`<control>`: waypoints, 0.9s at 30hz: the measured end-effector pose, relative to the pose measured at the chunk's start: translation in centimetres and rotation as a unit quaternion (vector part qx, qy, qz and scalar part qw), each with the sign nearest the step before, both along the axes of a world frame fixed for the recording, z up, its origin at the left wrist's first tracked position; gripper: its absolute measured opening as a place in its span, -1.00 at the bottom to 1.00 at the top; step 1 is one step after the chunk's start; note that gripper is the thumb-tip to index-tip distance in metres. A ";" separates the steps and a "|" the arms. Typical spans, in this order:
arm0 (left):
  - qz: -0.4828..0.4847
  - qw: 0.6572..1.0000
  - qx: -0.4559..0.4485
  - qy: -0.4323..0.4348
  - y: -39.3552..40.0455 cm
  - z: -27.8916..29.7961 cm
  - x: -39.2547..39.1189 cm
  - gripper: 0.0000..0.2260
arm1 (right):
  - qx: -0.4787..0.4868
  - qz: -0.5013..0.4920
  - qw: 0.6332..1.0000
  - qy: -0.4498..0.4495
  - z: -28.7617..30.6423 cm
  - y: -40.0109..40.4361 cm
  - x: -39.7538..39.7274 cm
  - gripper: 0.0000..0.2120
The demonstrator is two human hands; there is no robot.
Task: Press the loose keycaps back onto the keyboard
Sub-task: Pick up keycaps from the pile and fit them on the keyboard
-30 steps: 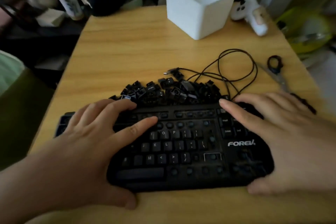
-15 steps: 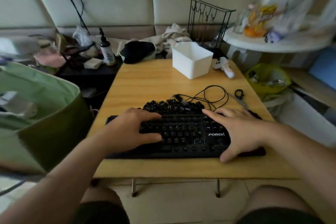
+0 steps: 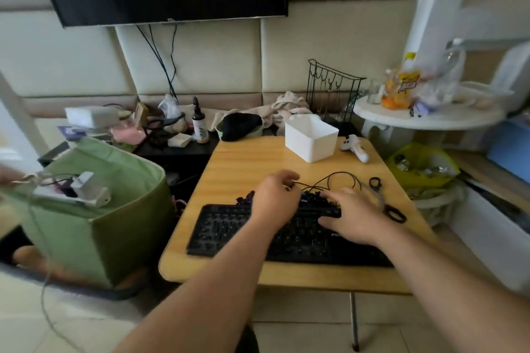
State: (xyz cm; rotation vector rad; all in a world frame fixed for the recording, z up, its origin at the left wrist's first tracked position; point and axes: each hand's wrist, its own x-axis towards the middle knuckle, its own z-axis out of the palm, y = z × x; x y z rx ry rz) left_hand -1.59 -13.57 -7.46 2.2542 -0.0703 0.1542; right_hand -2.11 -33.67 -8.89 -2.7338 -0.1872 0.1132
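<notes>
On the near half of the counter (image 3: 238,163), black keyboard (image 3: 229,226) under both forearms, loose keycaps (image 3: 311,196) heaped just behind its far edge. Left hand (image 3: 275,198) over that heap, fingers curled, pinching a keycap or cable, cannot tell which; right hand (image 3: 352,215) flat, fingers spread on the keys. Farther back, white bin (image 3: 311,137), contents hidden.

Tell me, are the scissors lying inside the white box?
No, the scissors lie flat on the wooden table to the right of the keyboard, well apart from the white box at the far edge.
</notes>
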 end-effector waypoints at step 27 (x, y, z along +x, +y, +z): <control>-0.105 0.965 0.236 -0.037 0.7 -3.0 8.9 -0.72 | 0.112 -0.033 0.990 -0.077 -1.5 1.6 4.2 -0.61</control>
